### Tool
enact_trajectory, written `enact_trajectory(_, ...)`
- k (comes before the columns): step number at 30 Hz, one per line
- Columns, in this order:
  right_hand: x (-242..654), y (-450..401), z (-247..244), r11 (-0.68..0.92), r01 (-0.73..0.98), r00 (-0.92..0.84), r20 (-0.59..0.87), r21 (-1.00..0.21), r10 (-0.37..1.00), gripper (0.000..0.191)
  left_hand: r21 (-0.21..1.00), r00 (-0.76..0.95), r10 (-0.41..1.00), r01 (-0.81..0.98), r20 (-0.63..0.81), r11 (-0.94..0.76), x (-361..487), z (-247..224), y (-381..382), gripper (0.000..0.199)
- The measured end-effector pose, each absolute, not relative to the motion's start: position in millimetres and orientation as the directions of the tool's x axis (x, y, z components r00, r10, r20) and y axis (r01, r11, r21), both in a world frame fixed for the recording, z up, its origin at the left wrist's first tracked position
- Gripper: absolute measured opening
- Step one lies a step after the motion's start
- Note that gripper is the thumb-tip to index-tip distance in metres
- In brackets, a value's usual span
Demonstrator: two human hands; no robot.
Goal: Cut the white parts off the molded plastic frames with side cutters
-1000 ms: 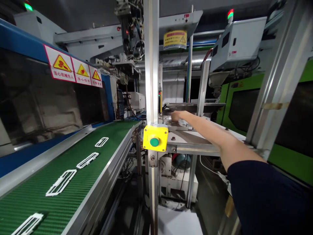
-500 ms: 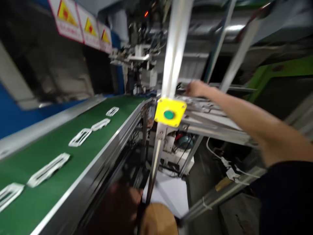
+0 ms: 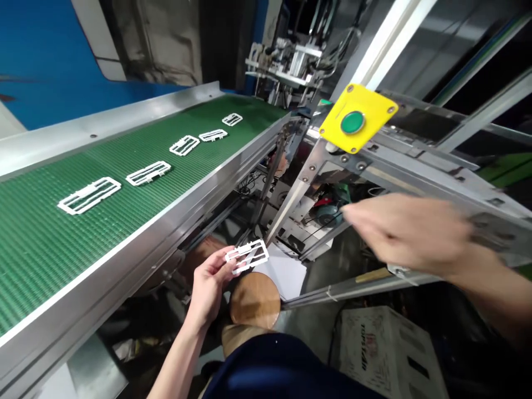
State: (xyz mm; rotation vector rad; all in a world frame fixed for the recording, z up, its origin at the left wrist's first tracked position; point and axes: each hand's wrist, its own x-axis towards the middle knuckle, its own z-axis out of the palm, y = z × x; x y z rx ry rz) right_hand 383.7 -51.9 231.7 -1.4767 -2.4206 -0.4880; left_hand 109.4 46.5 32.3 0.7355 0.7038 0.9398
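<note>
My left hand [image 3: 214,277] holds a white rectangular plastic frame [image 3: 260,252] by its left end, between thumb and fingers, beside the conveyor. Blurred by motion, my right hand [image 3: 409,230] is raised on the right, below the yellow plate [image 3: 374,119] with its green button [image 3: 352,122]. Its fingers are curled together, and whether anything is in them is too smeared to tell. Several similar white frames, one of them the large frame [image 3: 89,195] nearest me, lie in a line on the green conveyor belt [image 3: 108,244].
A metal rail [image 3: 166,249] edges the belt. An aluminium post [image 3: 291,213] stands right of it. Below are a round wooden stool [image 3: 255,302], white sheets [image 3: 286,274] and a pale crate [image 3: 386,349]. Machinery [image 3: 295,66] stands beyond the belt's far end.
My left hand has come into clear view with a white frame in it. My right hand has drawn back from the far metal table towards me. The view has turned and lowered.
</note>
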Motion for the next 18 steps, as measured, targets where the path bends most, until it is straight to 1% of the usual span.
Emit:
enact_trajectory(2,358,-50,214,0.534,0.810,-0.586,0.337,0.243,0.737,0.042,0.768,0.521,0.830,-0.442,-0.201,0.464,113,50,41,0.039)
enact_trajectory(4,339,-47,207,0.668,0.678,-0.733,0.227,0.307,0.641,0.036,0.719,0.655,0.730,-0.413,-0.193,0.560,118,69,35,0.036)
enact_trajectory(6,327,-48,208,0.764,0.568,-0.822,0.173,0.306,0.542,0.027,0.678,0.772,0.612,-0.356,-0.174,0.643,122,86,28,0.035)
enact_trajectory(8,321,-53,213,0.799,0.524,-0.852,0.176,0.294,0.493,0.023,0.657,0.835,0.527,-0.308,-0.160,0.688,126,97,22,0.033)
enact_trajectory(11,316,-64,216,0.809,0.530,-0.848,0.158,0.255,0.506,0.019,0.640,0.865,0.476,-0.277,-0.158,0.717,134,99,16,0.032)
enact_trajectory(13,314,-69,214,0.818,0.538,-0.843,0.097,0.207,0.530,0.018,0.641,0.891,0.420,-0.224,-0.171,0.734,139,92,14,0.033)
enact_trajectory(15,315,-72,215,0.804,0.570,-0.819,0.046,0.170,0.571,0.022,0.652,0.912,0.356,-0.144,-0.205,0.744,142,81,13,0.039)
enact_trajectory(16,317,-74,219,0.781,0.601,-0.796,0.043,0.169,0.604,0.027,0.656,0.913,0.344,-0.122,-0.220,0.745,140,74,15,0.045)
enact_trajectory(18,330,-79,237,0.691,0.691,-0.720,0.111,0.212,0.685,0.035,0.665,0.881,0.393,-0.130,-0.262,0.735,131,59,19,0.053)
